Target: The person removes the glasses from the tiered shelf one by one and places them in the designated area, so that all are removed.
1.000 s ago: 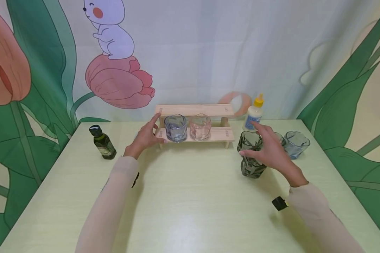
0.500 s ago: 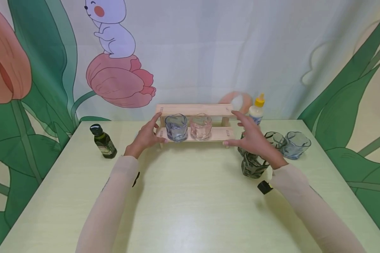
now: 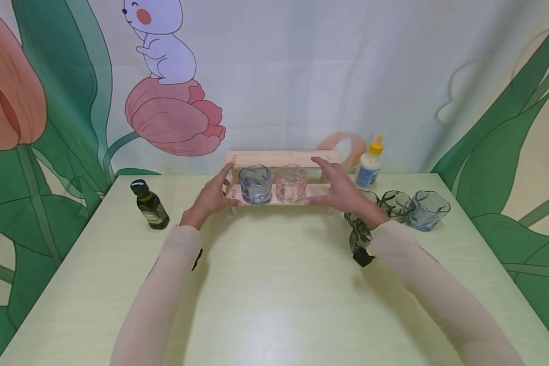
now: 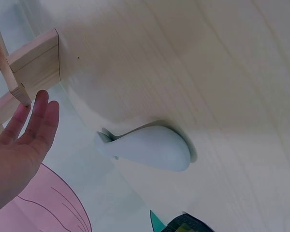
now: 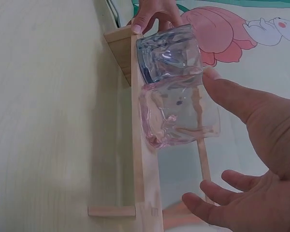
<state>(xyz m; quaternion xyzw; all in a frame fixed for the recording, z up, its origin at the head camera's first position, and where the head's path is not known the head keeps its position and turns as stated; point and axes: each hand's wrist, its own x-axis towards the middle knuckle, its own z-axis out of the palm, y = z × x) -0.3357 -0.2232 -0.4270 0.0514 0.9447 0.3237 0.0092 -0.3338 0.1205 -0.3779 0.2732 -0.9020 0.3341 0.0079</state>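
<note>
A two-step wooden rack (image 3: 279, 158) stands at the back of the table. On its lower shelf sit a bluish glass (image 3: 255, 186) and, right beside it, a pink glass (image 3: 291, 185). My left hand (image 3: 208, 197) holds the rack's left end, thumb at the lower shelf's front corner; in the left wrist view its fingers (image 4: 38, 121) reach along the shelf's other side. My right hand (image 3: 345, 194) is spread with thumb and fingers apart, close to the right of the pink glass. In the right wrist view a gap shows between most fingers and the pink glass (image 5: 179, 116).
Right of the rack stand several dark grey glasses (image 3: 395, 204), partly behind my right forearm, and a light blue glass (image 3: 428, 210). Behind them is a white bottle with a yellow cap (image 3: 369, 170). A dark green bottle (image 3: 152, 207) stands left; a pale whale-shaped object (image 4: 150, 147) lies near it.
My right hand has moved left from over the dark glasses, past the rack's right end, to beside the pink glass. My left hand has stayed at the rack's left end.
</note>
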